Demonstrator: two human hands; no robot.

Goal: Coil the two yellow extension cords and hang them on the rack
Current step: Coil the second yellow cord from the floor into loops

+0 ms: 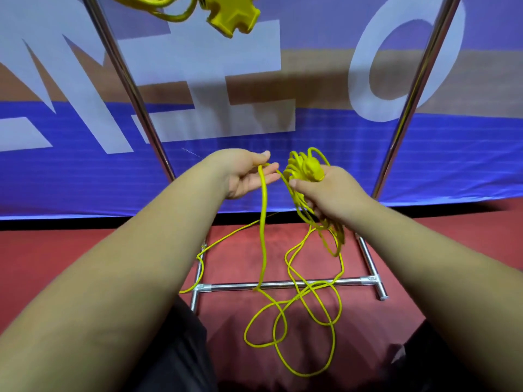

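Right hand (331, 190) clenched round the coiled part of the yellow cord (263, 222), plug end uppermost in the fist. Left hand (246, 174), palm up just beside it, pinches a single strand between thumb and fingers. Below both hands the uncoiled length falls in loose loops onto the red floor (56, 264), crossing the base bar of the rack (283, 284). Well above the left hand, at the frame's top edge, hangs the other cord (169, 17) with its outlet block (229, 15). The rack's uprights flank the hands with open room on either side; blue banner (311, 131) behind.
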